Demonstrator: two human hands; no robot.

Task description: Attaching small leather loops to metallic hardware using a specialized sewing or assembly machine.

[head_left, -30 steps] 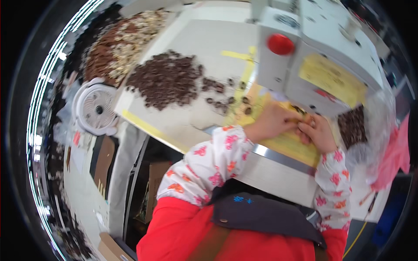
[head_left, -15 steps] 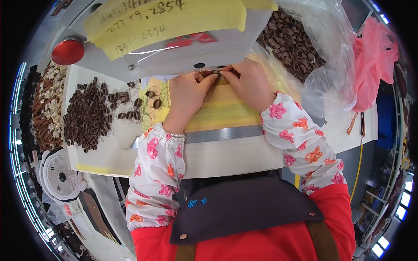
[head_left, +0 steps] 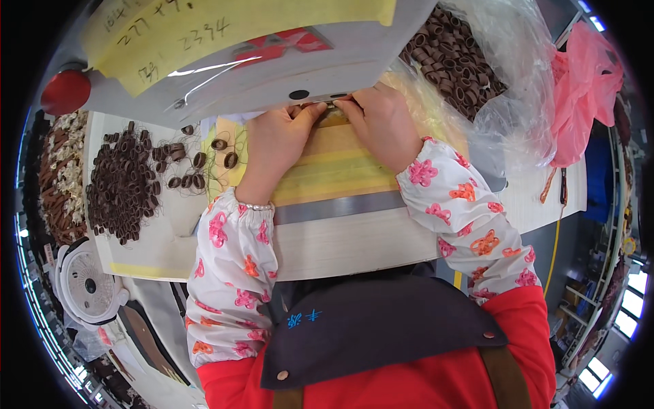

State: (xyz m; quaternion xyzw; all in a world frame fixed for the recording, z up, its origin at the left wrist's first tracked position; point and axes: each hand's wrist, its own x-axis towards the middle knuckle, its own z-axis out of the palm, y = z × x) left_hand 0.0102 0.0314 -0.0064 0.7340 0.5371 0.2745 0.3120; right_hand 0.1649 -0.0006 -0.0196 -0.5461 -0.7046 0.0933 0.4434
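Both the left hand (head_left: 276, 140) and the right hand (head_left: 383, 123) pinch a small brown ring (head_left: 320, 109) at the machine's (head_left: 272, 75) slot, above the yellow pad (head_left: 340, 163) on the bench (head_left: 354, 242). The step likely goes best with fingertips clear of the opening and the ring square, while spare brown rings (head_left: 126, 180) wait to the left.

Yellow rectangular label (head_left: 225, 31) with handwriting on machine housing, top. Clear plastic bag (head_left: 518, 88) of brown rings, upper right; pink bag (head_left: 579, 88) beside it.
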